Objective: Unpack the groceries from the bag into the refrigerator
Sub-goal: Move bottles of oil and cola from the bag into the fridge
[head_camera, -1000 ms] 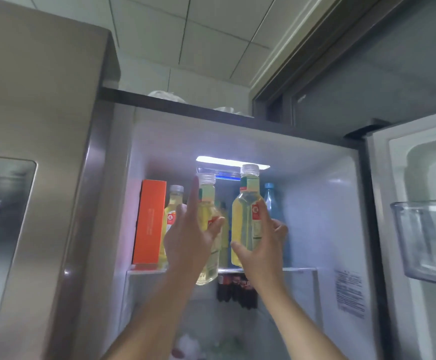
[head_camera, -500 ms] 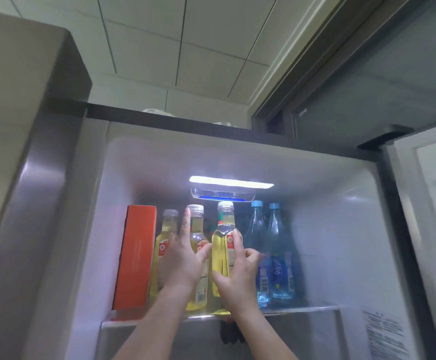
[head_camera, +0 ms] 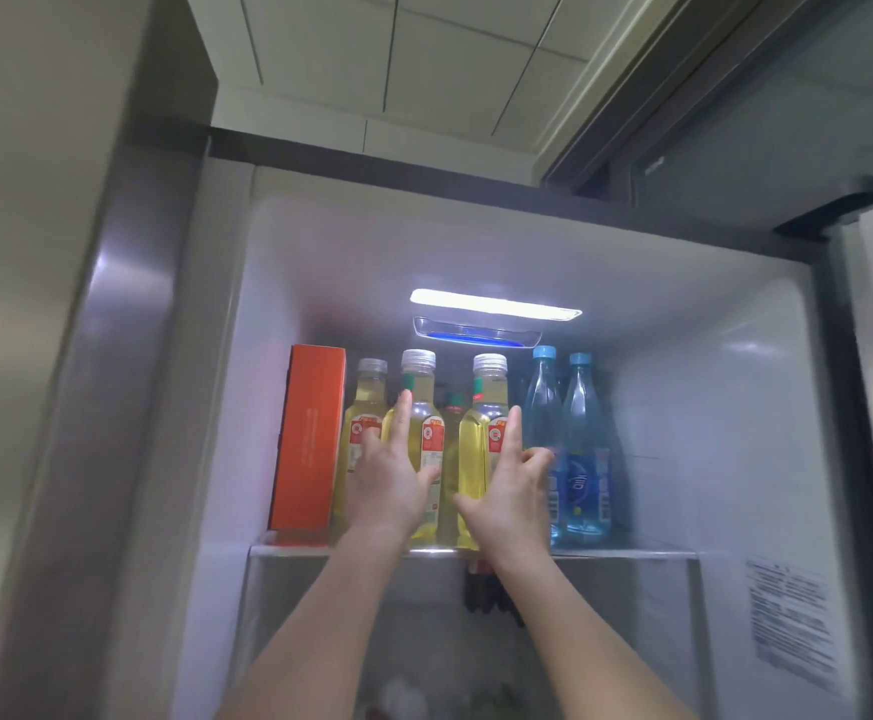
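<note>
Two yellow bottles upright on the top shelf right of the orange box, left hand and right hand flat-fingered against them, gripping nothing; bag unseen, remaining groceries unknowable.

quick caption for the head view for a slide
Both hands set two yellow bottles on the fridge's top shelf.
</note>
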`<move>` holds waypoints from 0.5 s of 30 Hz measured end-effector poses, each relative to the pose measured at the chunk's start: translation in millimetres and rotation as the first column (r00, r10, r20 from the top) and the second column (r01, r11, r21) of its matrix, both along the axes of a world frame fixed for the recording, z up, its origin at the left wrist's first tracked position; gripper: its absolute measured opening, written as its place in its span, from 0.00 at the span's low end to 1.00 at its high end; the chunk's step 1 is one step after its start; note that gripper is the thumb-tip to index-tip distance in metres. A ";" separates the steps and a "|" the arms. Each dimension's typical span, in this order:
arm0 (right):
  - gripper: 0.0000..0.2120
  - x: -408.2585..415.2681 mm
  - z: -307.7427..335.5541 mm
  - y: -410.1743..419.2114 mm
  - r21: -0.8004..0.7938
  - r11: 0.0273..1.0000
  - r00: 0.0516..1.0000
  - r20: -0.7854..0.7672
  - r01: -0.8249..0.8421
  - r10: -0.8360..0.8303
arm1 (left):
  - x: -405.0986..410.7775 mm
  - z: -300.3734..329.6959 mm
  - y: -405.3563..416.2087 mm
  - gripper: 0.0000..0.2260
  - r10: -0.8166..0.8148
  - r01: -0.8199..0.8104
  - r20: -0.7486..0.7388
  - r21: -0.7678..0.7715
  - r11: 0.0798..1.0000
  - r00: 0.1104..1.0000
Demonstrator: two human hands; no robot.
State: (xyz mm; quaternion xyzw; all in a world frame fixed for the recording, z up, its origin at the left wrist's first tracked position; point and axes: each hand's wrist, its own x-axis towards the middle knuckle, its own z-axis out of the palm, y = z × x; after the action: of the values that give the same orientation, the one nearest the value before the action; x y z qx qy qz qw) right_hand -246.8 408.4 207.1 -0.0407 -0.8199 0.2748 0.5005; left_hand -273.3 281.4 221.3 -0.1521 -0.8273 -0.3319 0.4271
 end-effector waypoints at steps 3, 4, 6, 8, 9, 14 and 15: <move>0.59 15.1 -0.7 0.0 0.094 0.992 0.995 0.035 0.090 -0.094 | 7.3 -11.2 -1.9 0.44 0.033 -0.034 -0.020 -0.047 0.998 0.999; 0.59 19.3 -0.6 0.7 0.119 0.988 0.993 0.050 0.101 -0.107 | 8.8 -13.1 -2.4 0.45 0.040 -0.041 -0.019 -0.061 0.997 0.999; 0.59 27.4 0.5 4.6 0.173 0.981 0.990 0.095 0.089 -0.107 | 9.8 -14.0 -3.4 0.49 0.043 -0.043 0.007 -0.088 0.995 0.999; 0.58 33.8 3.7 10.6 0.217 0.976 0.986 0.160 0.019 -0.054 | 9.0 -12.1 -5.4 0.52 0.024 -0.018 0.054 -0.113 0.993 0.998; 0.58 35.1 6.3 13.4 0.229 0.973 0.982 0.187 -0.018 -0.026 | 8.4 -10.5 -5.9 0.53 0.010 -0.001 0.075 -0.122 0.992 0.997; 0.52 17.3 16.6 6.8 0.234 0.971 0.979 0.206 -0.048 -0.001 | -2.9 -2.4 7.9 0.52 -0.014 0.031 0.128 -0.128 0.991 0.992; 0.51 11.2 17.5 3.7 0.232 0.972 0.978 0.209 -0.037 -0.013 | -7.9 -1.8 12.3 0.52 -0.001 0.017 0.121 -0.130 0.991 0.993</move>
State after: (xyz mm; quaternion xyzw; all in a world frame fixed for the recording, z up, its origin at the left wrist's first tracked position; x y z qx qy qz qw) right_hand -235.6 412.0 224.6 -0.0049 -0.8949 0.1733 0.4112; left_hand -281.1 293.7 219.5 -0.1632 -0.8709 -0.2875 0.3637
